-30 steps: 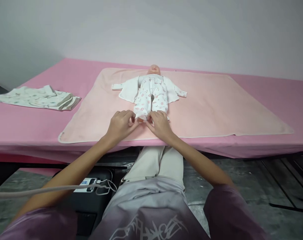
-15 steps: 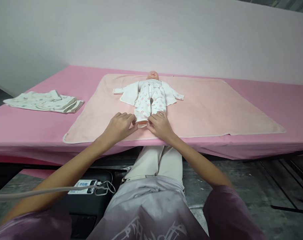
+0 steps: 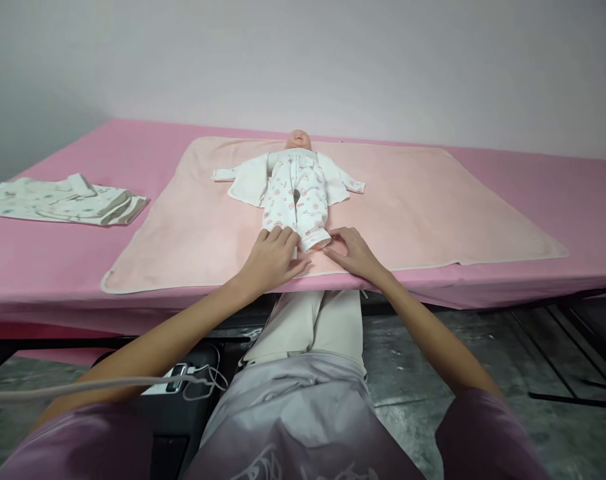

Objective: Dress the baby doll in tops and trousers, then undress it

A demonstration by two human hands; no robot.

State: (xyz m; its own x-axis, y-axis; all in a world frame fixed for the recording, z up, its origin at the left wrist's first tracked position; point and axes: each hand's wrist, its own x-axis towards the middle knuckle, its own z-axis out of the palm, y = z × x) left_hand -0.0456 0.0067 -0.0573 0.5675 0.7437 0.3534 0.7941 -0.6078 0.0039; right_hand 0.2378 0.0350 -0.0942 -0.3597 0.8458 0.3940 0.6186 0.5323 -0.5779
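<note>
A baby doll lies on its back, its head toward the wall. It wears white baby pants with a small pink print. A white baby shirt is spread open beneath it, both sleeves stretched out sideways. My left hand curls its fingers over the left leg's cuff, the thumb standing off to the right; the fingers partly hide the cuff. With thumb and forefinger my right hand grips the edge of the right leg's cuff, where a little of the doll's foot shows.
A peach blanket lies under the doll on a pink-covered table. Folded patterned baby clothes rest at the left. Below the table's front edge are a black case and a white cable. A wall stands behind.
My left hand has shifted right across the left cuff. My right hand has moved right, from on top of the right leg to its cuff's outer side, uncovering that cuff.
</note>
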